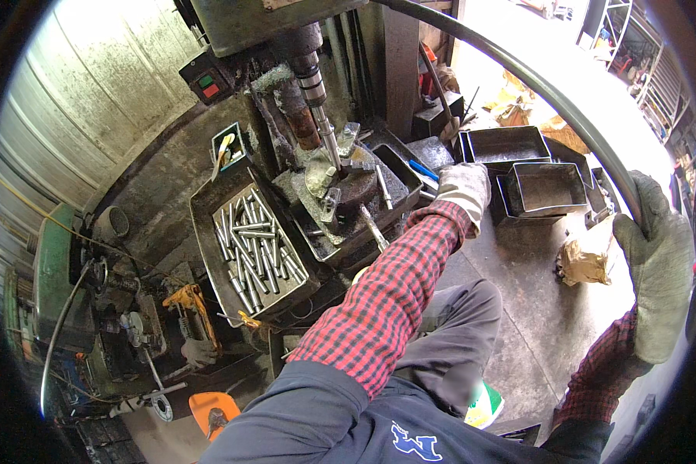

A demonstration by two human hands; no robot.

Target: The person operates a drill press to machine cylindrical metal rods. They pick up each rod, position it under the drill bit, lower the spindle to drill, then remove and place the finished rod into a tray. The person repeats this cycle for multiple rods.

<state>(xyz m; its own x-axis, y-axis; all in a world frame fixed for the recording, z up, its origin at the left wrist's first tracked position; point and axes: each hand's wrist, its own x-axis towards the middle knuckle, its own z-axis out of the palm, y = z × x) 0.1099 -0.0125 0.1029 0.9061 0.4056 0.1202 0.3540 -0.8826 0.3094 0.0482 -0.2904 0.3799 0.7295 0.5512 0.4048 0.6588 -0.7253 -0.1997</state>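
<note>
Both hands wear pale cloth gloves. Wrapped around the lower end of a long, curved black bar, the right hand has its thumb on one side of the bar and its palm on the other. Reaching forward across the body, the left hand is just beyond the right edge of the drill's metal table, with its back toward the viewer. A blue handle shows right beside its fingers; whether they grasp it cannot be told, since the glove hides them.

On the table, the drill points down at a clamping block, with pale metal shavings heaped beside it. One loose metal rod lies near the table's right edge.

Left of the table is a deep tray, with a pile of shiny metal rods lying at many angles inside. Near the tray's far end, a small box carries a pale-handled brush. Above, a switch box has a green and a red button.

To the right of the left hand, two dark metal bins stand close together, one partly in front of the other. A crumpled brown bag lies on the floor between the bins and the right hand.
</note>
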